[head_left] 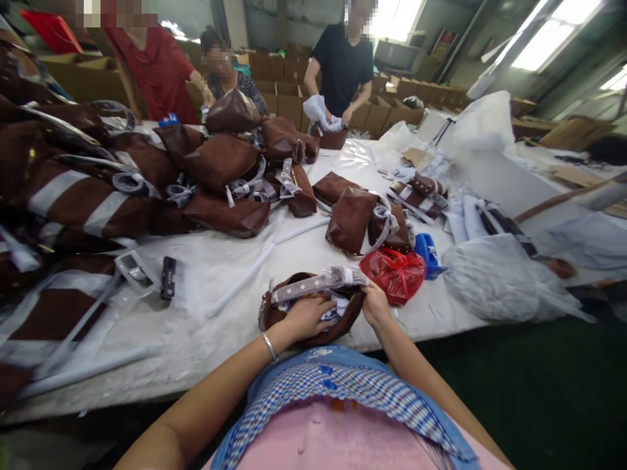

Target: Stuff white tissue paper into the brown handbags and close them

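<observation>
A brown handbag (351, 314) lies open at the table's front edge, close to my apron. White stuffing (337, 308) shows inside its mouth. Across the top runs a studded strap (304, 285) wrapped in clear plastic. My left hand (307, 318) reaches into the bag with fingers stretched over the stuffing; some fingertips are hidden. At the bag's right end, my right hand (375, 304) pinches the rim, near the wrapped strap end. Just beyond that hand sits a knotted red plastic bag (394, 274).
Brown handbags (223, 160) are heaped at the left and back. A blue dispenser (429, 256) and clear plastic bags (494, 274) lie to the right. A black box-shaped item (168, 277) lies left. Across the table, a person in black (343, 62) handles a bag; two others are nearby.
</observation>
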`<state>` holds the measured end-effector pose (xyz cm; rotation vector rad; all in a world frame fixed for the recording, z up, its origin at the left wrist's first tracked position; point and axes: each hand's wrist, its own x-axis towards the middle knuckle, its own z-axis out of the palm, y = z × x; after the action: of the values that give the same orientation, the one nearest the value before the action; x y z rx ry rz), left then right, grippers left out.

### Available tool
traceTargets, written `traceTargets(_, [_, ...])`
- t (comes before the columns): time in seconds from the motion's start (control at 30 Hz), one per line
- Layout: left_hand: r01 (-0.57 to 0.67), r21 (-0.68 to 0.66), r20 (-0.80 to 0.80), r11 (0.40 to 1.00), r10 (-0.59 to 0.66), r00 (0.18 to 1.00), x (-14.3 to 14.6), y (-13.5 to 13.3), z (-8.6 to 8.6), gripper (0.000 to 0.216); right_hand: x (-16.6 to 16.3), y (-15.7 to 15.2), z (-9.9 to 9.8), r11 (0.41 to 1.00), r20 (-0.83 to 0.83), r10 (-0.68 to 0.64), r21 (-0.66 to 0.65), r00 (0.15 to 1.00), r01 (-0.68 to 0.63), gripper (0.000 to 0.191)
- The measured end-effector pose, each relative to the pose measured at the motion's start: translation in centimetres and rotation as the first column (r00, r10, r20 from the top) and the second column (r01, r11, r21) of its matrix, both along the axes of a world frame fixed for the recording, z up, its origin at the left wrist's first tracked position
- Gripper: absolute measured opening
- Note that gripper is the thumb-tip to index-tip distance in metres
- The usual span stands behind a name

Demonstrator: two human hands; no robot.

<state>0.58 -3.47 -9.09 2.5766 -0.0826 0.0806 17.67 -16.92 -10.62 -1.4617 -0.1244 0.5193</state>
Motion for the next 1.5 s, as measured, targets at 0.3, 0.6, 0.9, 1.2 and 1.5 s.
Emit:
traceTargets(0.3, [-0.087,-0.108,-0.049,0.99,0.082,0.995,0.0,-0.3,-0.1,0.068,0.4,-0.1,0.6,0.999,-0.049,0.021,0.046,0.999,-0.018,0.03])
traceTargets(0.6, [-0.306,-0.136,-0.045,0.942,0.303,0.952,-0.7,-1.9,-0.3,0.025,0.8,-0.9,0.0,0.996,0.024,0.091,-0.025,0.996,-0.09,0.034])
traceTargets(0.9, [-0.325,-0.099,-0.015,0.941,0.325,0.946,-3.0,-1.9,1.8,0.024,2.3,-1.6,-0.4,0.965,0.129,0.217,-0.179,0.968,-0.192,0.047])
traceTargets(1.2, [-0.719,-0.078,0.121,0.69,0.723,0.68,-10.4,1.7,1.6,0.055,-5.3,-6.4,2.5,0.927,0.848,0.36,-0.278,0.389,-0.252,0.039])
traceTargets(1.5, [-0.694,-0.463,-0.097,0.552,0.746,0.659,-9.9,3.2,0.0,0.039,-9.4,2.6,0.2,0.445,0.579,0.813,-0.688,-0.063,-0.573,0.045])
